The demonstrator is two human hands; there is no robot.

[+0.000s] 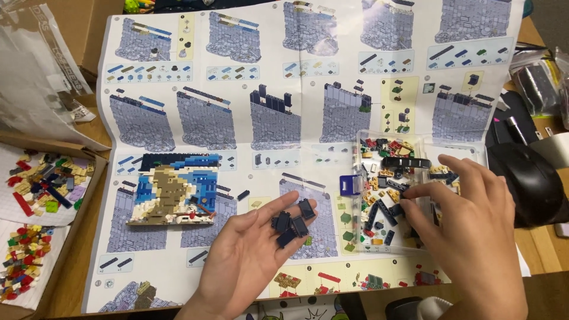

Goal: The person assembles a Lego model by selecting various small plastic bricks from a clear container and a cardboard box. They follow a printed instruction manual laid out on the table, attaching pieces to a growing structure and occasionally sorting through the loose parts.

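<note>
My left hand (pixel 249 255) lies palm up over a large unfolded instruction sheet (pixel 278 118), with several small dark bricks (pixel 291 220) resting on its fingers. My right hand (pixel 468 231) reaches into a clear plastic tray (pixel 361 139) of mixed small bricks, its fingertips on the dark pieces (pixel 391 204) in the tray's middle. A partly built brick mosaic (pixel 175 189) in blue, tan and white sits on the sheet, left of my left hand.
A cardboard box lid (pixel 89 195) at left holds sorted coloured bricks (pixel 44 184) on paper. A clear plastic bag (pixel 35 71) lies at top left. A black rounded object (pixel 530 181) and bagged parts (pixel 536 77) sit at right.
</note>
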